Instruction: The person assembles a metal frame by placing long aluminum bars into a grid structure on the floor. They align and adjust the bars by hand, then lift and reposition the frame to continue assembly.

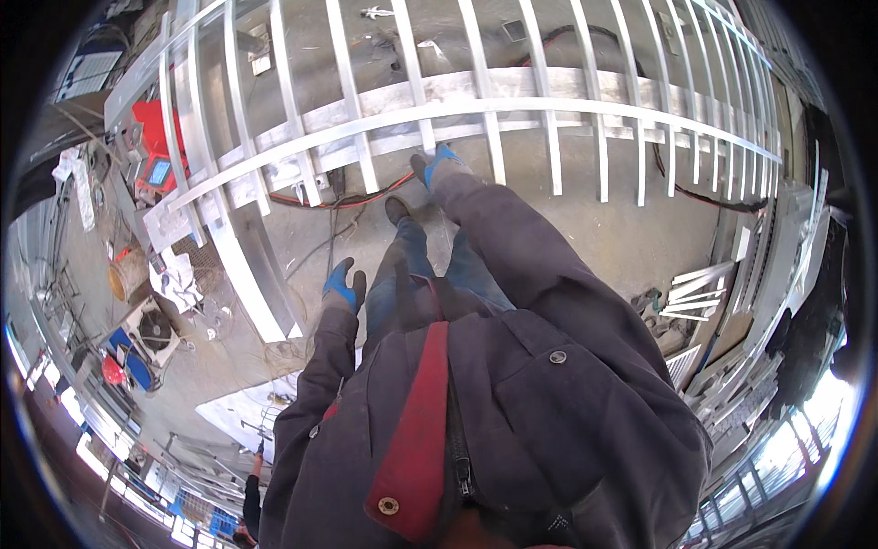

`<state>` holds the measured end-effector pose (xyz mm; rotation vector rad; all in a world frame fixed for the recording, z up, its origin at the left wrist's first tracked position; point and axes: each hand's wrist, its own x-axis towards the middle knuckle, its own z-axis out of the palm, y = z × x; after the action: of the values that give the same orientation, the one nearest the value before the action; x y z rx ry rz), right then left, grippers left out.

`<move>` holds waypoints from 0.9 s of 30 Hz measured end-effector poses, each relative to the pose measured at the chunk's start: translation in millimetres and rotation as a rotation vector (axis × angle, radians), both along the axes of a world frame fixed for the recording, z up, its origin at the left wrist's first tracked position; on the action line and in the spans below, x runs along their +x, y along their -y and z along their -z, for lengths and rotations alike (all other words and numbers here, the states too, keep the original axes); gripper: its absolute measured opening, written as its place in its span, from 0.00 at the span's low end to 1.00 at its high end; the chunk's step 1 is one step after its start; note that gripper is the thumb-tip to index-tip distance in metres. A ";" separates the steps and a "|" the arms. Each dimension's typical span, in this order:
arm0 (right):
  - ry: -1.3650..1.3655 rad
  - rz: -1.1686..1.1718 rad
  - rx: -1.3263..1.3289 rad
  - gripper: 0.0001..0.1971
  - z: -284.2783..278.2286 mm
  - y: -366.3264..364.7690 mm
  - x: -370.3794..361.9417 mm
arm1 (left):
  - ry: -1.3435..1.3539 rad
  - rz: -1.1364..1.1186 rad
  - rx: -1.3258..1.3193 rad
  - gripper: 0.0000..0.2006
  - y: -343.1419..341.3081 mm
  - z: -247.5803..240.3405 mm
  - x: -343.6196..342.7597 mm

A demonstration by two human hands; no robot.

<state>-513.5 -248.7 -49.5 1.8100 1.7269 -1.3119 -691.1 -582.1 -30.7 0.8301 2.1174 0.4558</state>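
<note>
A frame of pale metal bars (pixel 485 151), joined by a long cross rail (pixel 572 105), stretches in front of me. My right hand (pixel 441 166), in a blue glove with dark fingers, reaches forward to it. That hand is closed around the near end of one upright bar (pixel 413 64), whose tip it hides. Lower down and to the left, beside my thigh, my left hand (pixel 345 284) hangs in a matching glove. Its fingers are spread apart and nothing is in them.
A red machine with a small screen (pixel 159 172) stands at the left. A thick metal beam (pixel 251 284) juts toward me. Cables (pixel 343 201) lie on the floor. White strips (pixel 697 291) are piled at the right. Another person's arm (pixel 253 485) shows at lower left.
</note>
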 end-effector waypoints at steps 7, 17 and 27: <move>0.018 0.141 -0.034 0.29 45.0 72.5 19.9 | 0.048 -0.112 -0.157 0.27 28.7 -2.0 2.1; 0.078 0.090 -0.044 0.30 55.1 93.1 34.8 | -0.086 -0.013 0.004 0.21 1.4 -1.9 -38.4; -0.098 -0.259 0.553 0.36 -1.7 104.2 18.2 | -0.168 -0.012 0.301 0.19 -69.1 10.9 -71.6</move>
<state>-495.4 -352.9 -47.9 1.7086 2.4639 -0.8847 -762.7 -513.1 -41.6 1.0582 2.2401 0.7473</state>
